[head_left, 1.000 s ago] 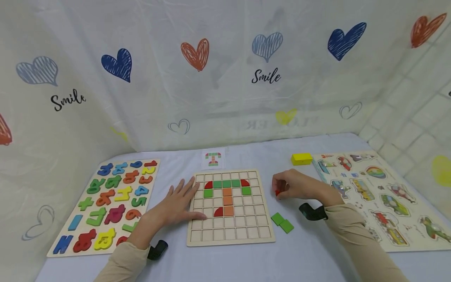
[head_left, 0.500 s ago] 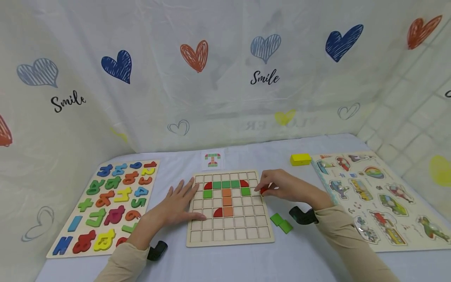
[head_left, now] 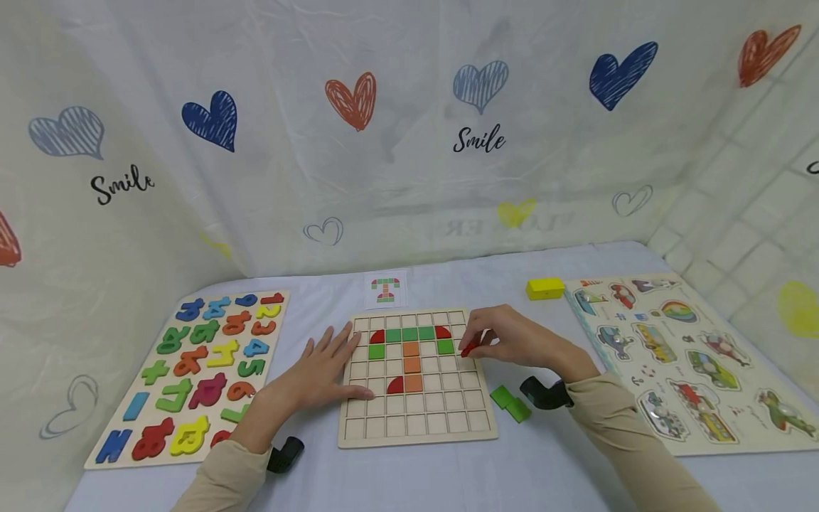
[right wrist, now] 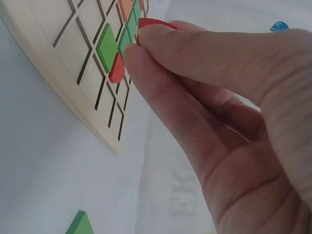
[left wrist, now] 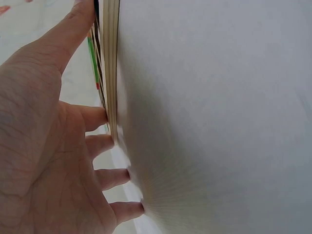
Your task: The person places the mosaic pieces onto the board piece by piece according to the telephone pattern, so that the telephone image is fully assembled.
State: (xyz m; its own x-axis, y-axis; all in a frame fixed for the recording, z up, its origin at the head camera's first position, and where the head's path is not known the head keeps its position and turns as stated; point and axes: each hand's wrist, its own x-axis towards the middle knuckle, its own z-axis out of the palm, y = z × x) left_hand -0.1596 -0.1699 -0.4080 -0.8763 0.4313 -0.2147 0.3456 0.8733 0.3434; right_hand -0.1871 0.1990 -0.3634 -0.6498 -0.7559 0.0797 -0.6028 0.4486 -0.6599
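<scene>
A wooden grid board [head_left: 448, 424] lies in the middle of the table, with green, orange and red tiles set in some cells. My left hand [head_left: 320, 373] rests spread on its left edge; in the left wrist view the thumb and some fingertips touch the board's side. Over the right edge, my right hand [head_left: 512, 340] pinches a red quarter-round tile [right wrist: 155, 22] between thumb and index finger. Two loose green square tiles [head_left: 518, 409] lie on the cloth right of the board. Behind the board a small pattern card [head_left: 386, 289] shows a matching coloured figure.
At the left is a board of colourful numbers and signs [head_left: 146, 371]. A vehicle picture puzzle [head_left: 646, 384] lies at the right, with a yellow block [head_left: 545, 289] near its far corner. A printed cloth [head_left: 409, 178] hangs behind the table.
My right hand has moved left with the red tile, from beside the board to over its right edge. The left hand has stayed in place.
</scene>
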